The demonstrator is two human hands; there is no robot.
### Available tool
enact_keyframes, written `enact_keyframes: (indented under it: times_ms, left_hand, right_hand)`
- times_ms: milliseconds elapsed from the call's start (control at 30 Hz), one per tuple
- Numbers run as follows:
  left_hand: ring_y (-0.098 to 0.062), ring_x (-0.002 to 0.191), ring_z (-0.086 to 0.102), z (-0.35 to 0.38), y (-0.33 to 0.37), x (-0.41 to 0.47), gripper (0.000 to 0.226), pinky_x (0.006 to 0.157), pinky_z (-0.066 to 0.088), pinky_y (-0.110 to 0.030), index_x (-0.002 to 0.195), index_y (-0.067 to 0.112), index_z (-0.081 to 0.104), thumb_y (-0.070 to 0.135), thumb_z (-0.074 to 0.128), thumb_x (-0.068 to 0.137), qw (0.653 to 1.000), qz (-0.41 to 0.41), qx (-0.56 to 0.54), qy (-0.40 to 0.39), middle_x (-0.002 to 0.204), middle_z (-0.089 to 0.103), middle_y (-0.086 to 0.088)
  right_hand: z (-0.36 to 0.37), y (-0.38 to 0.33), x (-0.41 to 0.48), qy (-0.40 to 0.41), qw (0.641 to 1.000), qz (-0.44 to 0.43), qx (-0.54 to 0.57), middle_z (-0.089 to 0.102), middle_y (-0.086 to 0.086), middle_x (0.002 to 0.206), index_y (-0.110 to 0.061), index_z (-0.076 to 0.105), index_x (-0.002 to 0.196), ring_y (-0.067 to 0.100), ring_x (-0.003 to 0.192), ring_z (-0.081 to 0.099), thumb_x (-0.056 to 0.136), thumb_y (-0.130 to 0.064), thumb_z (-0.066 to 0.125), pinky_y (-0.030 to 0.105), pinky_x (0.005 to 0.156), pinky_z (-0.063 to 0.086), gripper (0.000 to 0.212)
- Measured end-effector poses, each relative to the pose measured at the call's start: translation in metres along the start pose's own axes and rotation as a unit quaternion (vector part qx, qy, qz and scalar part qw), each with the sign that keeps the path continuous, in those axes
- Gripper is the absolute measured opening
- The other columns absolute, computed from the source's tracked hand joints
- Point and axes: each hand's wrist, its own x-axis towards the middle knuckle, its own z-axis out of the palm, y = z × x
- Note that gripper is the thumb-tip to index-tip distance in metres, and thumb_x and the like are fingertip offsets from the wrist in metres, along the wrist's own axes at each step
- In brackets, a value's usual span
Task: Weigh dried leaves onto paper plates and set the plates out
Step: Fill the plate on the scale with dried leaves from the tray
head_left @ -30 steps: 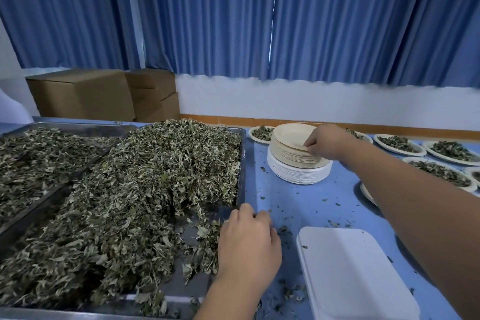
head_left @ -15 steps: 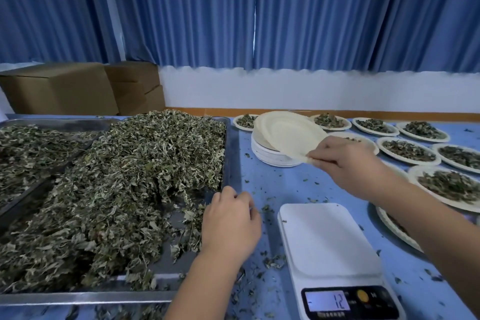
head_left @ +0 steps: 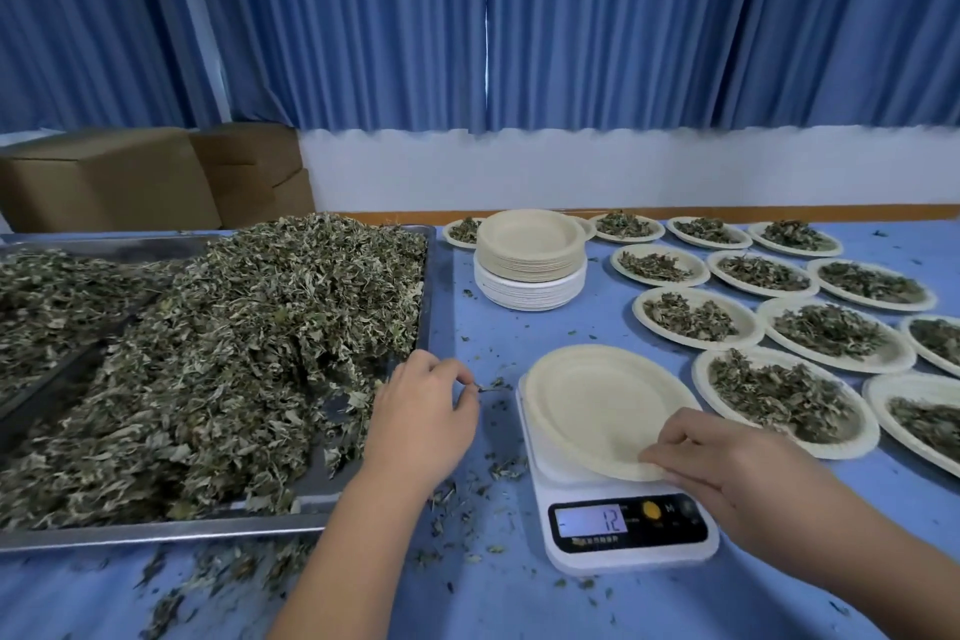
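An empty paper plate (head_left: pixel 597 400) lies on the white digital scale (head_left: pixel 631 533), whose display reads 12. My right hand (head_left: pixel 727 463) pinches the plate's near edge. My left hand (head_left: pixel 421 411) is at the right rim of the metal tray (head_left: pixel 156 533) and pinches a small bit of dried leaf between its fingertips. A big heap of dried leaves (head_left: pixel 234 353) fills the tray. A stack of empty paper plates (head_left: pixel 530 257) stands behind the scale.
Several paper plates with leaves (head_left: pixel 779 395) are laid out in rows on the blue table to the right. A second tray of leaves (head_left: pixel 47 296) is at the far left. Cardboard boxes (head_left: pixel 130 177) stand behind it. Leaf crumbs litter the table (head_left: pixel 519 603).
My right hand carried the empty plate from above the stack down onto the scale. My left hand shifted right, off the heap, with a bit of leaf.
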Motion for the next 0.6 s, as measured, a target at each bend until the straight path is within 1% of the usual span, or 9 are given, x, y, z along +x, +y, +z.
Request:
enact_keyframes:
  times_ms: [67, 167, 267, 300, 367, 433, 467, 533, 600]
  left_hand:
    - [-0.012, 0.091, 0.053, -0.004, 0.001, -0.005, 0.019, 0.090, 0.044, -0.037, 0.109, 0.028, 0.062, 0.034, 0.049, 0.097, 1.000, 0.003, -0.028, 0.006, 0.107, 0.044, 0.011]
    - [-0.011, 0.074, 0.051, -0.009, 0.003, -0.013, 0.018, 0.077, 0.047, -0.034, 0.108, 0.029, 0.061, 0.035, 0.048, 0.097, 0.999, 0.003, -0.044, 0.020, 0.109, 0.044, 0.011]
    - [-0.011, 0.079, 0.050, -0.016, 0.001, -0.020, 0.018, 0.074, 0.044, -0.030, 0.105, 0.027, 0.063, 0.033, 0.048, 0.097, 0.997, -0.019, -0.040, 0.066, 0.106, 0.046, 0.013]
    - [-0.012, 0.083, 0.052, -0.021, -0.001, -0.022, 0.018, 0.074, 0.044, -0.030, 0.103, 0.026, 0.064, 0.032, 0.048, 0.097, 0.994, -0.037, -0.034, 0.093, 0.104, 0.048, 0.012]
    - [-0.016, 0.090, 0.055, -0.035, -0.011, -0.025, 0.020, 0.074, 0.044, -0.031, 0.100, 0.023, 0.068, 0.028, 0.050, 0.095, 0.985, -0.077, 0.001, 0.153, 0.104, 0.055, 0.007]
    - [-0.022, 0.094, 0.056, -0.050, -0.025, -0.026, 0.023, 0.076, 0.044, -0.033, 0.104, 0.021, 0.069, 0.029, 0.050, 0.094, 0.973, -0.121, 0.083, 0.176, 0.106, 0.060, 0.000]
    - [-0.025, 0.098, 0.056, -0.056, -0.033, -0.026, 0.027, 0.080, 0.045, -0.035, 0.109, 0.021, 0.067, 0.033, 0.049, 0.093, 0.967, -0.152, 0.132, 0.158, 0.109, 0.061, -0.003]
    - [-0.031, 0.111, 0.054, -0.062, -0.046, -0.026, 0.039, 0.091, 0.043, -0.039, 0.124, 0.022, 0.059, 0.043, 0.045, 0.094, 0.952, -0.227, 0.193, 0.067, 0.122, 0.058, -0.009]
    - [-0.032, 0.123, 0.047, -0.062, -0.055, -0.028, 0.051, 0.099, 0.040, -0.043, 0.135, 0.020, 0.050, 0.051, 0.038, 0.097, 0.947, -0.257, 0.189, -0.027, 0.135, 0.050, -0.012]
  right_hand:
    - [0.001, -0.003, -0.002, -0.007, 1.000, 0.003, -0.005, 0.042, -0.028, 0.121, -0.045, 0.051, 0.129, 0.000, 0.101, 0.052, 0.102, -0.036, 0.035, 0.020, 0.083, 0.043, 0.033]
    - [0.001, -0.006, -0.002, -0.009, 1.000, 0.000, -0.021, 0.040, -0.028, 0.123, -0.050, 0.047, 0.132, -0.001, 0.104, 0.052, 0.102, -0.038, 0.034, 0.019, 0.085, 0.043, 0.034]
    - [0.002, -0.002, -0.006, 0.007, 1.000, -0.005, -0.001, 0.041, -0.032, 0.117, -0.048, 0.051, 0.130, -0.001, 0.096, 0.055, 0.100, -0.038, 0.041, 0.023, 0.080, 0.046, 0.033]
    - [0.002, 0.000, -0.007, 0.025, 0.999, -0.010, 0.022, 0.043, -0.033, 0.113, -0.044, 0.056, 0.127, 0.000, 0.091, 0.057, 0.098, -0.037, 0.045, 0.026, 0.077, 0.048, 0.032]
    - [0.003, 0.007, -0.008, 0.101, 0.990, -0.013, 0.096, 0.053, -0.028, 0.105, -0.035, 0.068, 0.113, 0.000, 0.079, 0.059, 0.091, -0.036, 0.051, 0.028, 0.069, 0.049, 0.028]
    - [0.007, 0.016, -0.002, 0.186, 0.970, 0.000, 0.154, 0.060, -0.018, 0.096, -0.027, 0.073, 0.101, 0.002, 0.074, 0.059, 0.087, -0.030, 0.055, 0.018, 0.068, 0.045, 0.024]
    - [0.009, 0.021, 0.002, 0.224, 0.959, 0.019, 0.170, 0.062, -0.013, 0.091, -0.021, 0.075, 0.096, 0.002, 0.076, 0.058, 0.087, -0.024, 0.057, 0.013, 0.070, 0.042, 0.020]
    - [0.015, 0.032, 0.010, 0.283, 0.937, 0.078, 0.189, 0.064, -0.004, 0.084, -0.012, 0.074, 0.086, 0.006, 0.079, 0.056, 0.089, -0.012, 0.062, 0.008, 0.071, 0.038, 0.013]
    - [0.023, 0.042, 0.014, 0.307, 0.918, 0.138, 0.210, 0.063, 0.000, 0.080, -0.011, 0.071, 0.078, 0.012, 0.074, 0.057, 0.091, -0.009, 0.061, 0.016, 0.067, 0.038, 0.017]
